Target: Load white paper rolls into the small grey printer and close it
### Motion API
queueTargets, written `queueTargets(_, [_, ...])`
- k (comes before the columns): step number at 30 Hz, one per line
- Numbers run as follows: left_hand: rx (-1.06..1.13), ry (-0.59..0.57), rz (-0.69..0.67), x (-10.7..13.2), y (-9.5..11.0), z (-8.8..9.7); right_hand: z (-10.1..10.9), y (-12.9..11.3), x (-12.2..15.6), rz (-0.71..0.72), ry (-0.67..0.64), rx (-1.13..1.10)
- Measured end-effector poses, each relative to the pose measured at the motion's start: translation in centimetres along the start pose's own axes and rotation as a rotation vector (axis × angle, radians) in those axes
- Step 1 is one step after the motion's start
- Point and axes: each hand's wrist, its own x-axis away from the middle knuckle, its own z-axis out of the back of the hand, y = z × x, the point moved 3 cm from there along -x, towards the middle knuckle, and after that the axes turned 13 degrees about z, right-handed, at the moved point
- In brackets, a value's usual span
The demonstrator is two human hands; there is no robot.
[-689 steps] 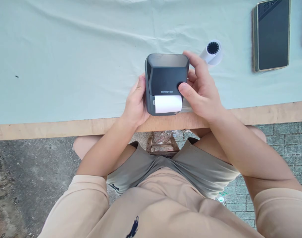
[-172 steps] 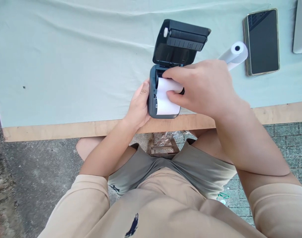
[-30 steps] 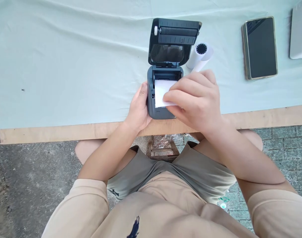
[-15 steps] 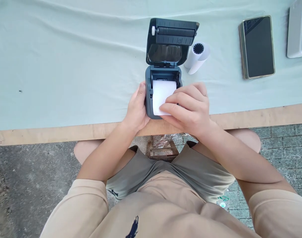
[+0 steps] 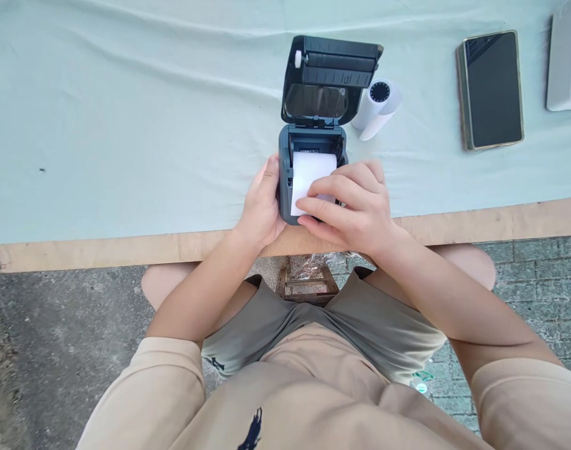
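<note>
A dark portable printer (image 5: 285, 181) sits at the table's near edge, its lid (image 5: 335, 78) hinged up and tilted back to show a black roller. My left hand (image 5: 263, 200) grips the printer's left side, thumb along its edge. In the printer's bay lies white paper (image 5: 313, 164), which looks like the strip or roll it takes. My right hand (image 5: 353, 200) reaches over from the right, with thumb and fingers closed at the paper's near end. Those fingers cover the paper's lower right part and the printer's right front corner.
Behind the printer's right side stands a white paper roll (image 5: 367, 112) with a dark core, its end loose. A phone (image 5: 495, 90) lies on a box farther right. A white device (image 5: 564, 69) is cut off at the right edge. Pale green cloth (image 5: 149, 125) covers the table.
My right fingers have shifted slightly left along the near end of the paper, which now shows less below them. The lid stays up, and the view has drifted a little.
</note>
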Motion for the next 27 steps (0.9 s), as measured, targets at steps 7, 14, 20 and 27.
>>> queueTargets(7, [-0.042,-0.016,-0.002,0.1,0.1,0.0,0.3,0.1,0.4,-0.028,-0.031,0.014])
queueTargets(14, [0.066,0.065,0.086,0.2,0.2,-0.1,0.9,-0.2,0.5,0.044,-0.087,0.016])
queueTargets(20, [0.039,0.051,0.085,0.3,0.2,-0.2,1.3,-0.2,1.0,0.073,-0.129,-0.002])
queueTargets(27, [0.036,0.041,0.108,0.4,0.3,-0.3,1.1,0.0,1.0,0.061,-0.140,0.021])
